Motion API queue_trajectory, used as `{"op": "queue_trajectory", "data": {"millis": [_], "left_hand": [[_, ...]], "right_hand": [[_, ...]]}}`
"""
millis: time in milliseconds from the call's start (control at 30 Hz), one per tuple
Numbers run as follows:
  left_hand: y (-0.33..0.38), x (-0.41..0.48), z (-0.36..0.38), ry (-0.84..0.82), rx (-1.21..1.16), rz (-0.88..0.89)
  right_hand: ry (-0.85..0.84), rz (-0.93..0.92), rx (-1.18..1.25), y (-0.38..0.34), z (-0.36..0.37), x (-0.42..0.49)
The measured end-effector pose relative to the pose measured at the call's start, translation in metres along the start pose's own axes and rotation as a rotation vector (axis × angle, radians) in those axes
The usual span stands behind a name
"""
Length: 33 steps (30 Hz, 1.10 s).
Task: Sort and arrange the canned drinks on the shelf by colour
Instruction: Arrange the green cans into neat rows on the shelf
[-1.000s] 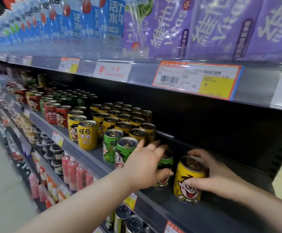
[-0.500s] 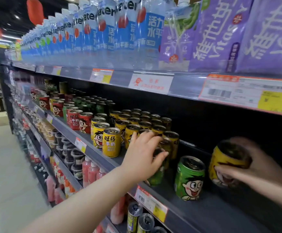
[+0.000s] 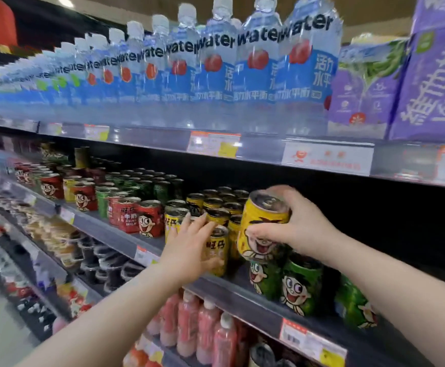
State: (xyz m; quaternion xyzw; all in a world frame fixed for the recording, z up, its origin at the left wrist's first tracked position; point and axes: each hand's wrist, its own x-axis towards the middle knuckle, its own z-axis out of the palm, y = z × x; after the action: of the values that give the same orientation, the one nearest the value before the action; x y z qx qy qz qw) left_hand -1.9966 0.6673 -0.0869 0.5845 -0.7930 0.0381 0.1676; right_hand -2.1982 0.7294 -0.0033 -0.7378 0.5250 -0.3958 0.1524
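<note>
My right hand (image 3: 299,223) grips a yellow can (image 3: 262,226) with a cartoon face, held in the air above the green cans (image 3: 299,287) at the shelf front. My left hand (image 3: 189,247) lies with spread fingers against another yellow can (image 3: 219,250) that stands at the front of the yellow group (image 3: 216,205). Whether its fingers close round that can is unclear. Red cans (image 3: 139,215) stand to the left of the yellow ones, then a mix of green, red and yellow cans (image 3: 104,197) further left.
The can shelf's front edge (image 3: 242,295) carries price tags. Water bottles (image 3: 216,70) and purple cartons (image 3: 428,83) fill the shelf above. Pink bottles (image 3: 202,332) and dark cups (image 3: 102,263) stand on shelves below. The shelf is dark and open behind the cans at the right.
My right hand has lifted the yellow can off the shelf and carried it left over the green cans. My left hand has shifted left from a green can to a front yellow can.
</note>
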Motion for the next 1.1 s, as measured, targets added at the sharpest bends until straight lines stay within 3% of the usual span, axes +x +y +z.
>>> {"op": "queue_trajectory", "data": {"millis": [167, 400, 867, 1000, 1100], "left_hand": [[-0.029, 0.012, 0.000, -0.117, 0.087, 0.166], [-0.044, 0.020, 0.006, -0.074, 0.021, 0.259], [-0.040, 0.024, 0.012, -0.052, 0.014, 0.230], [-0.028, 0.021, 0.010, 0.001, -0.010, 0.166], [-0.005, 0.018, 0.001, 0.079, -0.068, 0.209]], "right_hand": [[-0.087, 0.084, -0.112, -0.003, 0.057, 0.017], [-0.164, 0.242, -0.462, 0.021, 0.076, 0.024], [-0.275, 0.263, -0.823, 0.034, 0.082, 0.036], [-0.262, 0.208, -0.678, 0.036, 0.066, 0.030], [-0.135, 0.212, -0.496, 0.041, 0.023, 0.023]]}}
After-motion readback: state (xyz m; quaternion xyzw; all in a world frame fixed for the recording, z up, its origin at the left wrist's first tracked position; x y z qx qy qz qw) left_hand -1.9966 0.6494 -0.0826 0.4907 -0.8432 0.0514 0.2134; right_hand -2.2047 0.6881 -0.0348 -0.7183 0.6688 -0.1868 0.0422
